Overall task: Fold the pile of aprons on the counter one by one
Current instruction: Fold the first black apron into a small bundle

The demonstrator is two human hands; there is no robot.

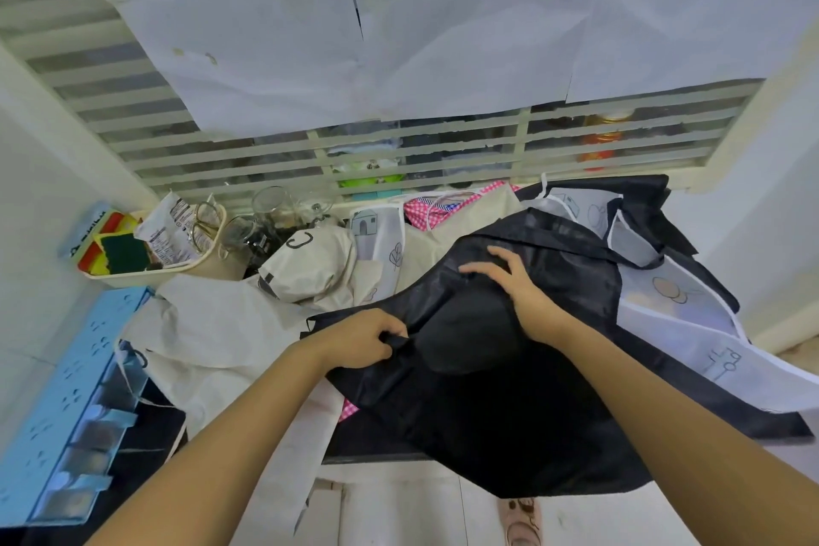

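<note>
Black apron [487, 390] centre of view, on top of pile [310, 275], which sprawls from 9 to 2 o'clock across counter [354, 441].

Progress: looks early. No folded apron or neat stack anywhere in view. Beige apron [212, 324] at 9 o'clock and white printed apron [691, 324] at 3 o'clock both lie loose and crumpled. Black one is rumpled, not yet flat, no clean crease showing. I judge it is being spread or sorted out ahead of a first fold. Rest of pile still to do.

Hands: left hand [363, 337] curled, pinching a bunched edge at the apron's 9 o'clock side. Right hand [514, 284] has fingers splayed on the cloth toward 12 o'clock; no clear grip seen.

Orientation: hard to read through the bunching. Long axis seems to run 1 o'clock to 6 o'clock. Strap end far, near end drooping over the counter front.
</note>
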